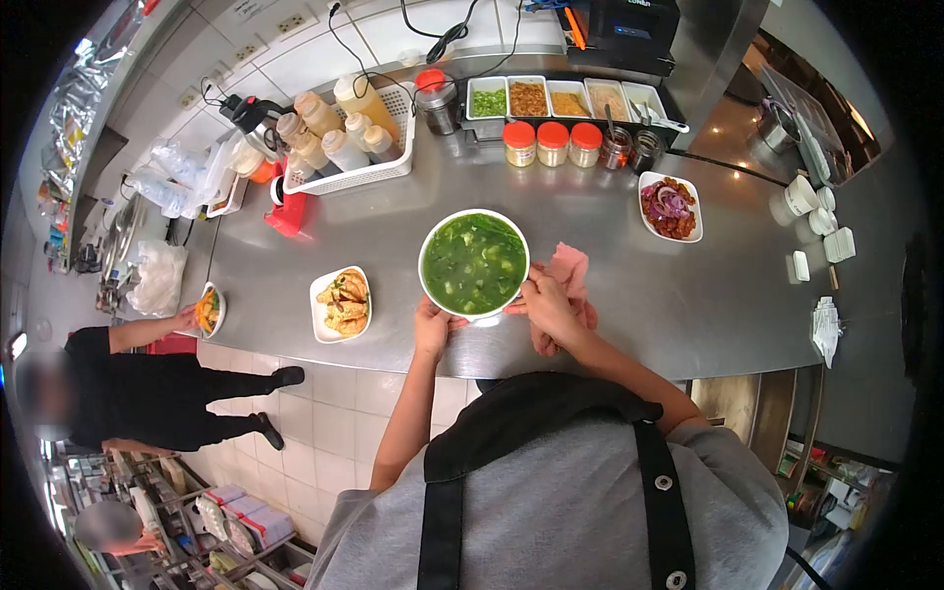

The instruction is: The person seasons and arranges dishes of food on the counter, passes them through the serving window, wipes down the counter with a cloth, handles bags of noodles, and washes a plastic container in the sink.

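Observation:
A white bowl [476, 314] full of green soup [472, 258] with pale pieces is at the front middle of the steel counter. My left hand [434, 326] grips its lower left side, fingers curled under it. On the lower right side my right hand [546, 303] holds the bowl too, its fingers bent around the edge. A crumpled pink cloth [567, 267] lies by my right hand and partly beneath that forearm. To the left sits a white dish [320, 313] of folded, golden dumpling-like pieces [345, 303]. I cannot tell whether the bowl touches the counter.
Squeeze bottles stand in a white basket [366, 177] at the back left. Red-lidded jars [553, 144] and topping trays [528, 97] line the back. A dish of meat and onion [671, 206] is at right. At left, another person [138, 383] holds a plate [218, 313].

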A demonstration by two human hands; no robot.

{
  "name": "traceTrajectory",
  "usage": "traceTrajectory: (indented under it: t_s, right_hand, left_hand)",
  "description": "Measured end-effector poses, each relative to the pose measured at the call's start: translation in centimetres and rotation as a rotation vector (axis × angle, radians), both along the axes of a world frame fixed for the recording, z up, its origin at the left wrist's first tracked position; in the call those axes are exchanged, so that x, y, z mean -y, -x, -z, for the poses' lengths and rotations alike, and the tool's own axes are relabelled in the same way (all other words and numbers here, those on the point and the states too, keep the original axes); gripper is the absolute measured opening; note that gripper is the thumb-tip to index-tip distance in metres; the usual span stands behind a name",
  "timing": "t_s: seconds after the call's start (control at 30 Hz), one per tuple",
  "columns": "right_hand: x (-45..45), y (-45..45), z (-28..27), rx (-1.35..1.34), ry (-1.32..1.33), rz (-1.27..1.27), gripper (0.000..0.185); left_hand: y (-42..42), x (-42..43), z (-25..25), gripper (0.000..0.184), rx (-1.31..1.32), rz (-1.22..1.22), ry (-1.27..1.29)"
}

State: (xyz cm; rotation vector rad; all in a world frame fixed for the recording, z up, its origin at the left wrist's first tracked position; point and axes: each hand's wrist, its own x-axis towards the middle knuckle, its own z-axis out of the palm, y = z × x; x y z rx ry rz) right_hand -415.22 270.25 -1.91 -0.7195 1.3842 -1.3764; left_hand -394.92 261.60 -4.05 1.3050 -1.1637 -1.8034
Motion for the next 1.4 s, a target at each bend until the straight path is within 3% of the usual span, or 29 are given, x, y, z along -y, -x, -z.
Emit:
traceTrajectory:
  t_s: [0.17,0.27,0.37,0.5,0.6,0.7,0.8,0.9,1.0,1.1,1.13,1.3,1.33,1.4]
  right_hand:
    - [0.4,0.0,-0.3,0.036,0.063,0.06,0.029]
    - [0.9,0.9,0.3,0.033,-0.014,0.016,0.029]
    - [1.1,1.4,-3.3,-0.018,-0.2,-0.038,0.03]
    - [1.7,2.0,-3.2,-0.063,-0.219,-0.065,0.031]
    - [2.4,2.9,-2.8,-0.074,-0.137,-0.1,0.028]
    - [2.7,3.6,-2.1,-0.07,-0.134,-0.145,0.028]
    - [2.9,6.1,-0.8,-0.36,-0.079,-0.298,0.026]
    - [0.6,7.1,-2.2,-1.207,0.143,-0.021,0.023]
    - [-2.9,7.4,-1.2,-1.514,0.238,-0.032,0.02]
    - [-3.3,10.0,2.4,-0.91,0.015,-0.108,0.019]
    - [-3.1,10.4,2.2,-0.863,0.005,-0.087,0.018]
    - [0.0,8.5,-0.8,-0.622,0.051,-0.082,0.015]
    - [0.3,7.3,-1.3,-0.761,0.151,-0.147,0.016]
    - [-0.2,6.3,-3.4,-0.934,-0.002,-0.418,0.018]
  left_hand:
    - [0.3,-0.2,-0.7,0.032,0.011,-0.02,0.026]
    - [0.1,-0.1,-0.6,0.033,0.003,-0.009,0.033]
    - [0.1,-0.1,-0.6,0.035,-0.002,0.008,0.027]
    - [-0.2,-0.1,-0.3,0.04,-0.006,-0.024,-0.016]
    - [-0.8,0.4,0.9,0.065,-0.021,0.03,-0.045]
    - [-0.9,0.4,1.9,0.068,-0.008,0.03,0.0]
    - [-0.6,0.1,1.9,0.067,0.015,0.014,0.033]
    - [-0.6,-0.7,0.8,0.064,0.102,0.011,0.05]
    - [-0.5,-2.3,0.2,0.061,0.022,-0.053,-0.021]
    - [-0.6,-2.9,0.0,0.056,-0.059,-0.067,-0.05]
    - [-0.4,-2.9,-0.2,0.04,-0.063,-0.099,-0.024]
    - [-0.1,-2.0,-0.3,0.021,-0.028,-0.091,-0.015]
    - [-0.1,-2.0,-0.3,0.019,-0.046,-0.096,-0.014]
    - [-0.7,-1.9,-0.2,0.019,-0.012,-0.042,-0.003]
